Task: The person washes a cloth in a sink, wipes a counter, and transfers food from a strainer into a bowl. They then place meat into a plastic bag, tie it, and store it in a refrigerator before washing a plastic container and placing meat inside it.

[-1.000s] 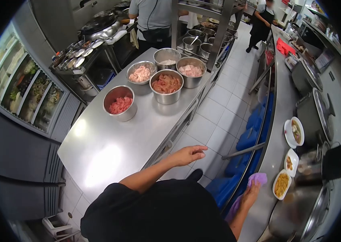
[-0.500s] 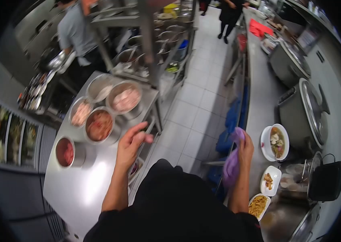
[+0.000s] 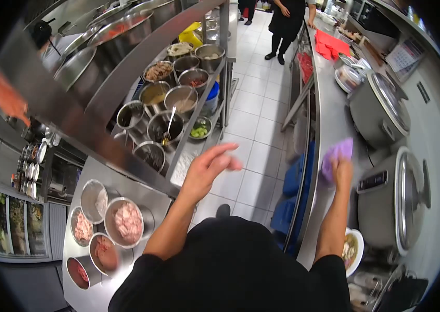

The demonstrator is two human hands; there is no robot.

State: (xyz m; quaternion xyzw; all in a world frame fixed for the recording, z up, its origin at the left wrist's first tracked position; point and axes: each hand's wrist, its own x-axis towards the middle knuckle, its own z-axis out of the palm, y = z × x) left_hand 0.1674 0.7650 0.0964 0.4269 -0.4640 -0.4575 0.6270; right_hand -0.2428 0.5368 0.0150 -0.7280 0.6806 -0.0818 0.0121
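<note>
My right hand (image 3: 341, 167) grips a purple cloth (image 3: 329, 158) over the steel counter (image 3: 321, 112) on the right. Beside it stands a large grey rice cooker (image 3: 384, 195) with a glass lid. Nothing is in my left hand (image 3: 209, 169), which hangs over the aisle with its fingers apart, somewhat blurred. To its left, a shelf holds steel pots of ingredients, among them a pot with a spoon (image 3: 166, 130) and a bowl of green slices (image 3: 199, 128). A white bowl of soup (image 3: 352, 252) sits on the counter, partly hidden behind my right arm.
Pots of raw meat (image 3: 126, 222) stand on the steel table (image 3: 142, 182) at lower left. A metal shelf post (image 3: 74, 99) rises close on the left. A second rice cooker (image 3: 378, 104) and a red cloth (image 3: 330, 44) lie further along. A person in black (image 3: 285, 23) stands up the aisle.
I have moved forward along the aisle, so the shelf is nearer and the soup bowl has slid back. My right hand has carried the purple cloth over the counter.
</note>
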